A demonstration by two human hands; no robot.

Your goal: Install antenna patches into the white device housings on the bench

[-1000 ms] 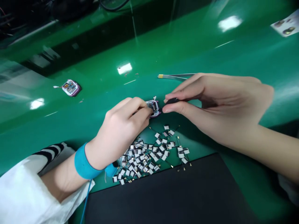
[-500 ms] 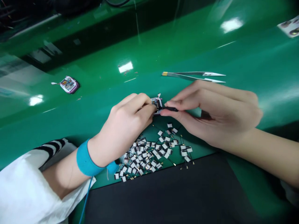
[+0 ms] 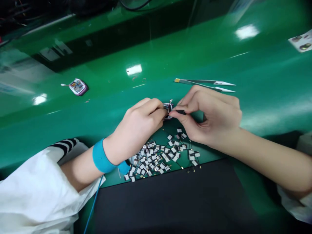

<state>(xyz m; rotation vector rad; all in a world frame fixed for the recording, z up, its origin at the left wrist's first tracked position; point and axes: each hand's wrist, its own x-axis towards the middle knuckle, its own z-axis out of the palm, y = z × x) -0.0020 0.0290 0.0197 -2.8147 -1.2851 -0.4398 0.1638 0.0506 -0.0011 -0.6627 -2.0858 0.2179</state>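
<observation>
My left hand (image 3: 143, 125) wears a teal wristband (image 3: 103, 156) and grips a small open device (image 3: 168, 111) with a circuit board, its fingers covering the left part. My right hand (image 3: 212, 115) pinches a small black piece (image 3: 180, 112) between thumb and forefinger at the device's right edge. A short white connector sticks up from the device's top. Just below the hands lies a pile of small black-and-white parts with thin leads (image 3: 151, 159). Tweezers (image 3: 204, 83) lie above my right hand.
A second open device with a purple rim (image 3: 78, 87) lies at the left on the green table (image 3: 109, 94). A black mat (image 3: 170, 201) covers the near edge. A blue cord (image 3: 93, 204) runs down from the wristband. A printed card (image 3: 301, 42) is at the far right.
The view has shifted a little. My right hand has turned and drawn in closer to the device, still pinching the black piece. My left hand still holds the device.
</observation>
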